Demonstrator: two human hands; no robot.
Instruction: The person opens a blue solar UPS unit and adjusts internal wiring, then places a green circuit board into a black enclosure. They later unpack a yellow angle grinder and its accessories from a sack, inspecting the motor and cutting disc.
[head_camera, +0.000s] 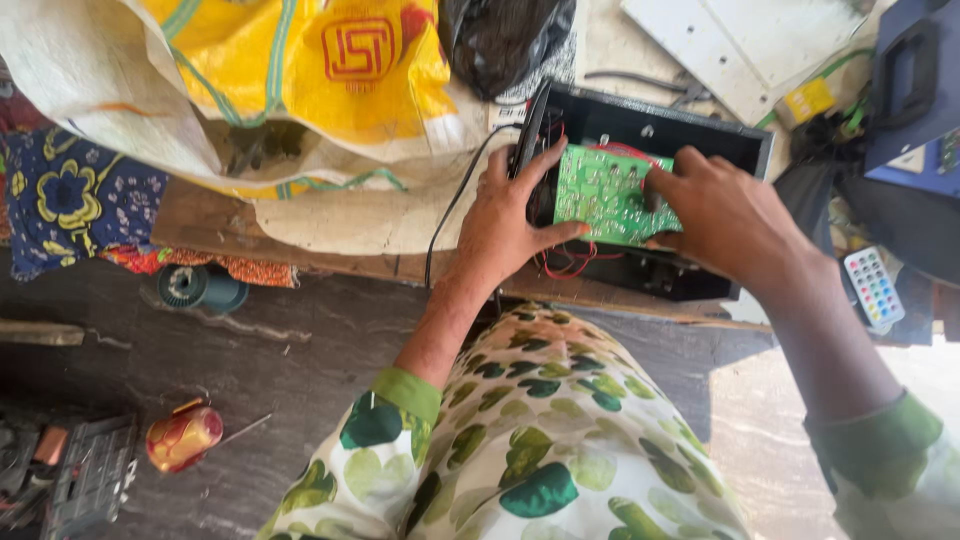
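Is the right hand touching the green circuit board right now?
Touching. The head view shows the right hand with its fingertips pressed on the right edge of the green circuit board, no gap between them, above the black case.

You are at an informal electronics repair workshop. Evidence: at upper centre, an opened black case (700, 135) sits on a worn wooden bench (330, 250) with a green circuit board (605, 192) and red wires (570, 262) exposed. At right lie a small remote (873, 287) and tangled parts. At lower left, a tool tray (90, 480) rests on the dark stone floor (300, 360). A printed yellow sack (300, 70) and floral cloth (70, 195) cover the upper left.
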